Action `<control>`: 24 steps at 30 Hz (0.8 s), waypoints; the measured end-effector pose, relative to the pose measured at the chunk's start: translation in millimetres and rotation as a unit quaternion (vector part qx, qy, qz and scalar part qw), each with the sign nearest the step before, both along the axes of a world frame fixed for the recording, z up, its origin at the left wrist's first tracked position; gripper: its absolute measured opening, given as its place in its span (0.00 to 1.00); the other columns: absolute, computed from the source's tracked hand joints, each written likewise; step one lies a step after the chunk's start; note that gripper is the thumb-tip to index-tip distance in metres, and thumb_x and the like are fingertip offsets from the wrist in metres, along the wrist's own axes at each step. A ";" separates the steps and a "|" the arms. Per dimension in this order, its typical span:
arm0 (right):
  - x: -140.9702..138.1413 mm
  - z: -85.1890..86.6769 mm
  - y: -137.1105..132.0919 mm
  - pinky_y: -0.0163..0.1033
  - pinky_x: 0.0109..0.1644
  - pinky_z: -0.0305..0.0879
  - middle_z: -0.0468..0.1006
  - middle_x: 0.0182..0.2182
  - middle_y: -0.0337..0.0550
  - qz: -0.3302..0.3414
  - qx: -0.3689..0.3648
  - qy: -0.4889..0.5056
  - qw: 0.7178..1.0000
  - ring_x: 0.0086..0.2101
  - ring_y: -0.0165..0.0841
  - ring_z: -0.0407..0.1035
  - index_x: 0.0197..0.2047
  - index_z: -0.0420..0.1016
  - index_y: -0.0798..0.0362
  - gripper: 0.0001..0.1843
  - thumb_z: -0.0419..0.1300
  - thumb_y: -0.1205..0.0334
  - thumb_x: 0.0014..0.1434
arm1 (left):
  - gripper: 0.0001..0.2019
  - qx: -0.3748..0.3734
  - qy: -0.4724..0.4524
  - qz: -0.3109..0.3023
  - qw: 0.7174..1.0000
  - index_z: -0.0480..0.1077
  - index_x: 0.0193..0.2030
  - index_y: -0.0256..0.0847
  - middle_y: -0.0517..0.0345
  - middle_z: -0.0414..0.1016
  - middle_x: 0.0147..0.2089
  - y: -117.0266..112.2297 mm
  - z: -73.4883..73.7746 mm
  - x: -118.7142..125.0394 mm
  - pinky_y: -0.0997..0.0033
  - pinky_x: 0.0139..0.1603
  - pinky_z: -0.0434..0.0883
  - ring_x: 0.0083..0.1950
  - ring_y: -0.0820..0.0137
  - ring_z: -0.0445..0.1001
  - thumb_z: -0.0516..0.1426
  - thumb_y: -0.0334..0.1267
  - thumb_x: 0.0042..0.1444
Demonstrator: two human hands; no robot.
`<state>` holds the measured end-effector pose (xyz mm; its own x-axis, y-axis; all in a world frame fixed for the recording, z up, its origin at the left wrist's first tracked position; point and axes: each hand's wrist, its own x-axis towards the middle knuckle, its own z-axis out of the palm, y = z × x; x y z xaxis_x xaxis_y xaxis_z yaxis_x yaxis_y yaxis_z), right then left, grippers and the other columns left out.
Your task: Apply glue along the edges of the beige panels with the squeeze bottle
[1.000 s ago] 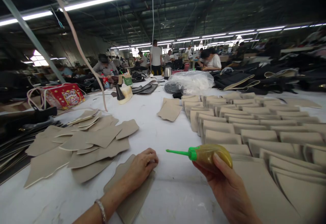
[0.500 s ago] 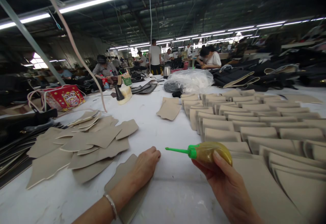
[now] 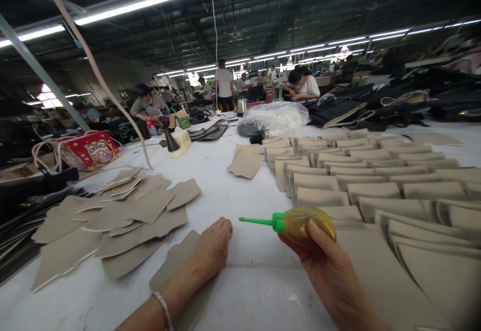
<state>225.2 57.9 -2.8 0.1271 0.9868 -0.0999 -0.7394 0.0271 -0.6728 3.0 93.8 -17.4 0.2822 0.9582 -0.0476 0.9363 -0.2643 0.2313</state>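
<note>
My right hand (image 3: 330, 271) is closed around a soft squeeze bottle (image 3: 308, 224) of yellowish liquid. Its long green nozzle points left over the white table, apart from any panel. Curled fingers of my left hand (image 3: 210, 245) press over a beige sheet panel (image 3: 176, 258) lying flat on the table; the fingertips and part of the panel are hidden. The nozzle tip is just right of this hand. Further left lies a loose pile of similar beige panels (image 3: 146, 215). Right of the bottle, many beige panels (image 3: 372, 193) stand in overlapping rows with folded edges.
A small stack of panels (image 3: 245, 161) lies mid-table. Beyond are a clear plastic bag (image 3: 278, 119), a cream container with a black nozzle (image 3: 178, 143) and a red patterned bag (image 3: 90, 150). A hose (image 3: 108, 93) hangs at left. Several people work in the background.
The whole scene sits slightly further left in the picture, as the camera has turned a little. Both hands, the bottle and the panel keep nearly the same arrangement.
</note>
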 end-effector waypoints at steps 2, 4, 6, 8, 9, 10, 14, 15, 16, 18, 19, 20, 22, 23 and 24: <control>0.0 0.0 0.6 0.45 0.41 0.75 0.82 0.35 0.44 0.002 -0.001 0.002 1.000 0.36 0.40 0.76 0.37 0.79 0.52 0.13 0.70 0.58 0.47 | 0.10 -0.005 -0.036 0.012 0.999 0.58 0.33 0.47 0.58 0.70 0.39 1.8 -2.2 -2.7 0.71 0.41 0.62 0.39 0.69 0.68 0.40 0.34 0.62; 0.0 0.2 1.1 0.45 0.41 0.75 0.82 0.35 0.45 0.003 -0.003 0.005 1.000 0.35 0.40 0.76 0.37 0.79 0.53 0.13 0.70 0.58 0.47 | 0.08 -0.009 -0.057 0.012 0.998 0.57 0.33 0.47 0.59 0.70 0.38 3.0 -3.0 -4.5 0.72 0.40 0.62 0.39 0.69 0.68 0.42 0.36 0.62; 0.1 0.1 1.6 0.45 0.41 0.75 0.82 0.36 0.45 -0.001 -0.005 0.009 1.000 0.36 0.40 0.76 0.37 0.79 0.53 0.14 0.71 0.58 0.47 | 0.07 -0.013 -0.070 0.010 0.997 0.56 0.32 0.47 0.59 0.70 0.37 3.6 -2.7 -5.4 0.72 0.39 0.62 0.38 0.69 0.68 0.42 0.36 0.61; 0.3 -0.4 1.9 0.46 0.41 0.75 0.82 0.36 0.45 -0.004 -0.007 0.010 1.000 0.36 0.40 0.76 0.37 0.79 0.53 0.14 0.71 0.59 0.47 | 0.07 -0.014 -0.078 0.007 0.997 0.56 0.32 0.47 0.59 0.69 0.37 4.1 -1.8 -5.8 0.72 0.38 0.61 0.37 0.69 0.67 0.43 0.36 0.61; 0.4 -0.8 2.1 0.46 0.41 0.75 0.82 0.36 0.45 -0.004 -0.007 0.010 1.000 0.36 0.40 0.76 0.37 0.79 0.53 0.14 0.70 0.59 0.47 | 0.07 -0.015 -0.080 0.005 0.997 0.56 0.32 0.47 0.59 0.69 0.36 4.3 -1.2 -6.0 0.72 0.38 0.61 0.37 0.69 0.67 0.43 0.36 0.61; 0.5 -1.3 2.1 0.45 0.42 0.75 0.82 0.36 0.45 -0.004 -0.005 0.008 1.000 0.36 0.40 0.76 0.38 0.79 0.53 0.13 0.70 0.59 0.47 | 0.07 -0.016 -0.080 0.004 0.997 0.56 0.32 0.46 0.59 0.69 0.36 4.7 -0.7 -6.2 0.72 0.38 0.61 0.37 0.69 0.67 0.43 0.36 0.61; 0.6 -2.0 1.9 0.45 0.42 0.75 0.82 0.36 0.44 -0.003 0.003 0.007 1.000 0.36 0.40 0.76 0.38 0.79 0.53 0.13 0.69 0.58 0.49 | 0.07 -0.029 -0.082 0.006 0.996 0.57 0.32 0.45 0.60 0.68 0.35 6.2 1.3 -8.1 0.73 0.37 0.60 0.36 0.70 0.65 0.43 0.35 0.60; 0.6 -1.8 1.9 0.46 0.42 0.75 0.82 0.36 0.44 -0.004 0.003 0.007 1.000 0.36 0.40 0.76 0.38 0.79 0.53 0.13 0.70 0.58 0.49 | 0.07 -0.034 -0.083 0.008 0.996 0.57 0.32 0.45 0.60 0.68 0.35 6.5 1.7 -8.7 0.73 0.36 0.60 0.36 0.70 0.65 0.43 0.35 0.60; 0.5 -1.3 2.0 0.46 0.42 0.75 0.82 0.36 0.44 -0.005 0.002 0.007 1.000 0.35 0.39 0.76 0.38 0.79 0.53 0.13 0.70 0.58 0.49 | 0.06 -0.038 -0.086 0.009 0.996 0.57 0.32 0.44 0.61 0.68 0.35 6.8 1.9 -9.4 0.73 0.36 0.60 0.35 0.71 0.64 0.44 0.34 0.60; 0.5 -0.5 2.2 0.46 0.41 0.76 0.82 0.36 0.44 -0.008 0.000 0.009 1.000 0.35 0.39 0.76 0.37 0.79 0.53 0.13 0.70 0.58 0.48 | 0.06 -0.048 -0.102 0.003 0.994 0.57 0.33 0.43 0.61 0.68 0.35 7.1 2.0 -11.4 0.73 0.35 0.59 0.35 0.71 0.63 0.44 0.34 0.60; 0.7 -0.3 2.3 0.46 0.41 0.76 0.82 0.36 0.44 -0.008 -0.001 0.010 1.000 0.36 0.40 0.76 0.37 0.79 0.53 0.13 0.70 0.58 0.48 | 0.06 -0.058 -0.117 -0.009 0.991 0.58 0.33 0.43 0.61 0.67 0.34 7.2 1.7 -12.7 0.73 0.35 0.59 0.35 0.72 0.63 0.44 0.34 0.60; 1.0 -0.2 2.3 0.46 0.41 0.76 0.82 0.36 0.44 -0.007 -0.001 0.012 1.000 0.36 0.40 0.76 0.37 0.79 0.53 0.13 0.70 0.58 0.48 | 0.05 -0.069 -0.137 -0.024 0.988 0.58 0.33 0.43 0.62 0.67 0.34 7.4 1.2 -14.4 0.73 0.35 0.59 0.35 0.72 0.62 0.44 0.35 0.60; 1.7 -0.7 2.2 0.45 0.42 0.75 0.82 0.36 0.44 -0.004 0.001 0.015 1.000 0.37 0.40 0.76 0.38 0.79 0.53 0.13 0.70 0.59 0.49 | 0.05 -0.095 -0.190 -0.049 0.976 0.59 0.33 0.42 0.63 0.65 0.32 8.0 -0.3 -19.0 0.74 0.35 0.59 0.34 0.72 0.61 0.45 0.37 0.59; 2.1 -1.1 2.2 0.45 0.42 0.75 0.82 0.36 0.44 -0.002 0.004 0.016 1.000 0.36 0.40 0.76 0.38 0.79 0.53 0.13 0.70 0.59 0.49 | 0.06 -0.101 -0.220 -0.049 0.969 0.59 0.33 0.42 0.64 0.63 0.32 8.4 -1.1 -22.0 0.74 0.35 0.59 0.34 0.72 0.60 0.46 0.38 0.59; 2.3 -1.5 2.2 0.45 0.42 0.76 0.82 0.36 0.45 -0.001 0.005 0.017 1.000 0.36 0.40 0.76 0.38 0.79 0.53 0.13 0.70 0.58 0.49 | 0.06 -0.100 -0.249 -0.039 0.962 0.59 0.33 0.42 0.64 0.62 0.31 8.7 -1.9 -25.2 0.74 0.35 0.59 0.33 0.72 0.59 0.46 0.39 0.59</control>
<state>227.5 60.1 -4.3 0.1250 0.9876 -0.0947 -0.7612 0.0342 -0.6476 -22.2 102.5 -19.4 0.3888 0.9187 -0.0695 0.6751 -0.2327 0.7000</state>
